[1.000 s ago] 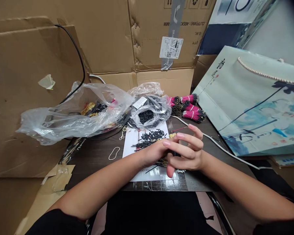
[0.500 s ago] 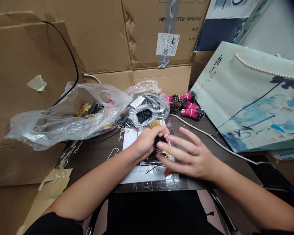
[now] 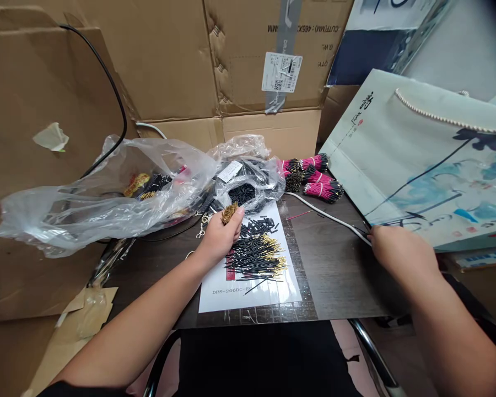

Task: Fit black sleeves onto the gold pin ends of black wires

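My left hand [image 3: 218, 238] sits over the upper left of a white printed sheet [image 3: 248, 298] and pinches a small bundle of gold-tipped black wires [image 3: 230, 213]. To its right, a loose pile of black wires with gold tips [image 3: 256, 258] lies on the sheet, with short black tubes [image 3: 258, 226] above it. My right hand [image 3: 400, 251] rests far off at the table's right side, its fingers curled over the end of a white cable [image 3: 334, 219]. Whether it grips the cable is hidden.
Bundles of pink-sleeved wires [image 3: 314, 176] lie at the back of the dark table [image 3: 339, 264]. Plastic bags [image 3: 107, 204] spread to the left, one holding black pieces [image 3: 242, 194]. A paper gift bag [image 3: 417, 160] leans at the right, with cardboard behind.
My hands have come apart. The left hand has moved up and left with the gold-tipped bundle in it, and the right hand has moved far right to the white cable.
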A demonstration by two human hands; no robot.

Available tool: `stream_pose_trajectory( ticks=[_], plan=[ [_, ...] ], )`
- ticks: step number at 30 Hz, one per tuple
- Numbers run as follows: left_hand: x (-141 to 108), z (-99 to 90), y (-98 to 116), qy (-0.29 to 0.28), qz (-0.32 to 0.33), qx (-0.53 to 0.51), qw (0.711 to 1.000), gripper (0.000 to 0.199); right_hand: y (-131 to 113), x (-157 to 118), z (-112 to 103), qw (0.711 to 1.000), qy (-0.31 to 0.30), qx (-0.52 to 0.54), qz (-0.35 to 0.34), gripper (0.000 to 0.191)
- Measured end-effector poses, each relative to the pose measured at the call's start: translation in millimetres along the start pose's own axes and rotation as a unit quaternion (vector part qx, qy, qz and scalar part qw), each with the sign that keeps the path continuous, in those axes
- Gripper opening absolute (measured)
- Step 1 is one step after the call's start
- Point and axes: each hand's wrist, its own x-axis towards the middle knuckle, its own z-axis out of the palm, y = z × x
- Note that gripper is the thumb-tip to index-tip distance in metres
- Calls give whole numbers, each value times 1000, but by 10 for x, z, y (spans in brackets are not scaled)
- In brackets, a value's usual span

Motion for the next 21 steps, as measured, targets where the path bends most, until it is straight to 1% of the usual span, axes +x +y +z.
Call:
stream_pose_trajectory(
  ticks=[3,6,11,15,18,21],
  plan=[
    [-26,-12,-58,32,11,64,997,46,-39,56,-16,1000,-17,-12,13,31],
    [-42,-22,-76,52,28,115,992,45,-53,150,-41,999,-27,-18,1,34],
    [-71,-38,-52,41,45,185,981,42,-98,347,-37,999,-33,-29,-25,28],
    [-89,-45,-23,35,73,238,968,39,-129,473,-66,998,-36,-29,-53,28],
    [-94,-48,-11,31,89,258,962,39,-132,536,-107,996,-34,-20,-81,29],
    [-102,-44,-2,33,88,257,962,39,-132,583,-128,996,-25,-6,-89,28]
  ],
)
